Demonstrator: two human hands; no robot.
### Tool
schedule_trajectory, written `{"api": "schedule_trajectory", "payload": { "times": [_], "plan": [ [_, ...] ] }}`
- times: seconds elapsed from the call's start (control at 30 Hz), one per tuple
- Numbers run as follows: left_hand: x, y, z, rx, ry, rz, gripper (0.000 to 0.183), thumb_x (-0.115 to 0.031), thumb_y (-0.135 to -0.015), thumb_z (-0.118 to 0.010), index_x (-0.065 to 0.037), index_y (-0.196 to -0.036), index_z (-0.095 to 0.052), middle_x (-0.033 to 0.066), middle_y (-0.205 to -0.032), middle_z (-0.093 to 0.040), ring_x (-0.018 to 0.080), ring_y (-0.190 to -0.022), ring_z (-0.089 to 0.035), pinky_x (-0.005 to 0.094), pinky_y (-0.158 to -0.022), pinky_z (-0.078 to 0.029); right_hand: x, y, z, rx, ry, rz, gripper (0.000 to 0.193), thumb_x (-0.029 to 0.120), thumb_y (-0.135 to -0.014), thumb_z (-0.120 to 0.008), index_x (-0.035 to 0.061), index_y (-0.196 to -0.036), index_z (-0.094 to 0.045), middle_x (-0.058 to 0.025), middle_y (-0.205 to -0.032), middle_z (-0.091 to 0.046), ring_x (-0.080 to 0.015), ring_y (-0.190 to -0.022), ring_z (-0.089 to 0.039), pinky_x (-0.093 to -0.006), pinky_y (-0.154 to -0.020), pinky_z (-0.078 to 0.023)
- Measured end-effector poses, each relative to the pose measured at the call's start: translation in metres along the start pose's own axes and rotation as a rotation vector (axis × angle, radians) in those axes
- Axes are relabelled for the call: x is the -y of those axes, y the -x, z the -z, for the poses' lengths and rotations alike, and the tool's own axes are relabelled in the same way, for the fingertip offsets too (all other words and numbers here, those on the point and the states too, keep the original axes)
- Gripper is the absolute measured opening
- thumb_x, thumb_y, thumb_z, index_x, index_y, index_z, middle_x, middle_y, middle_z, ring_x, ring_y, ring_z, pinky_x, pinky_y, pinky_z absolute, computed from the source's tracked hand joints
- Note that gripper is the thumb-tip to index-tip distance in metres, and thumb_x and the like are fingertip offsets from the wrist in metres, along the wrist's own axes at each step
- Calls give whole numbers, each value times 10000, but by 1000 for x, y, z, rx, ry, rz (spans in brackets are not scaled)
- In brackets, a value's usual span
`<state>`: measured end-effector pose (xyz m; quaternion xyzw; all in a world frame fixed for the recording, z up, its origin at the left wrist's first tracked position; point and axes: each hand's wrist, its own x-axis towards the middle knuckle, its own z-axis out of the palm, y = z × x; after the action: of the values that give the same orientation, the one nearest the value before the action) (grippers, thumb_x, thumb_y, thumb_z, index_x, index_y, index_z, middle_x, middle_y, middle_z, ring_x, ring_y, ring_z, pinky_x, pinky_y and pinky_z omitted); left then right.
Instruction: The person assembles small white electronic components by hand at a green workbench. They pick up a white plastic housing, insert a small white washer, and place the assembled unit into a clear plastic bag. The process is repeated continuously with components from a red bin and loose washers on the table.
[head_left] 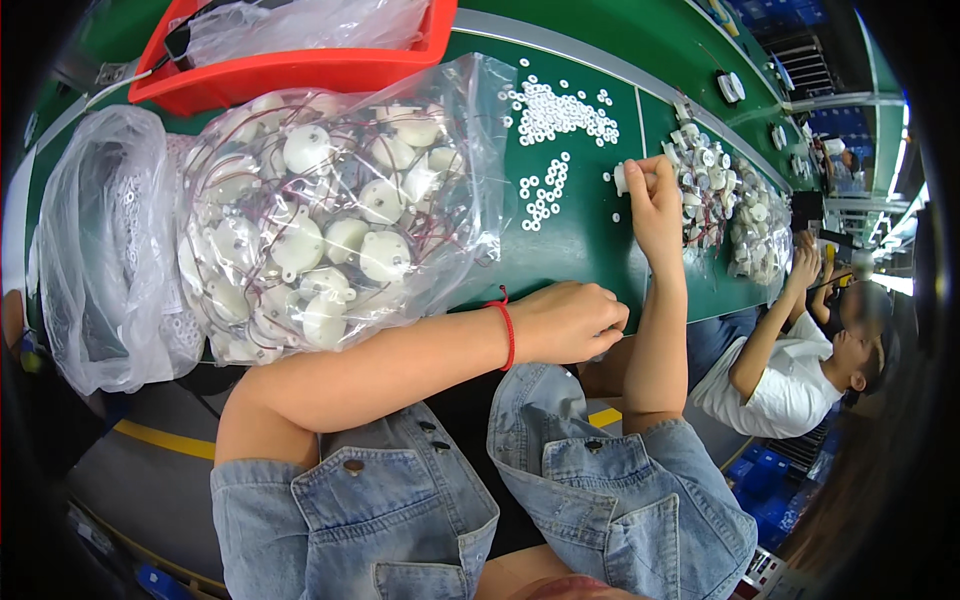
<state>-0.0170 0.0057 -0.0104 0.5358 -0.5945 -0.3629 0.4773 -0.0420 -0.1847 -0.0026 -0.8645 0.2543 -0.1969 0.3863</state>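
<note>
My right hand is raised over the green bench, its fingers pinching a small white plastic part. Two loose white washers lie just beside that part. My left hand, with a red cord bracelet at the wrist, rests at the near edge of the bench. Its fingers are curled, and what they hold, if anything, is hidden. Beyond it, a small group of white washers is spread on the bench, with a larger pile of washers farther back.
A clear bag of white round wired parts fills the left of the bench, beside another clear bag. A red bin stands behind. Right of my hand lie heaped wired parts. A co-worker sits farther right.
</note>
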Motion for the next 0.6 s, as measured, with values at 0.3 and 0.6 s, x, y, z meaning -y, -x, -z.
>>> {"api": "schedule_trajectory", "payload": {
  "times": [0.3, 0.6],
  "plan": [
    [1, 0, -2, 6, -30, -9, 200, -185, -899, -550, -18, -904, -659, 148, -894, -669, 344, -801, -651, 446, -738, -521, 0, -2, -2, 10, 20, 6, 214, 173, -965, -615, 34, -843, -507, 61, -546, -420, -21, -503, -310, -249, -461, -211],
    [-1, -1, -1, 10, -37, 2, 213, -192, -897, -556, -9, -879, -663, 154, -877, -671, 346, -788, -656, 447, -730, -524, -2, -4, -1, 23, 49, 22, 223, 177, -959, -625, 25, -842, -511, 53, -539, -407, -30, -498, -303, -257, -458, -209]
  ]
}}
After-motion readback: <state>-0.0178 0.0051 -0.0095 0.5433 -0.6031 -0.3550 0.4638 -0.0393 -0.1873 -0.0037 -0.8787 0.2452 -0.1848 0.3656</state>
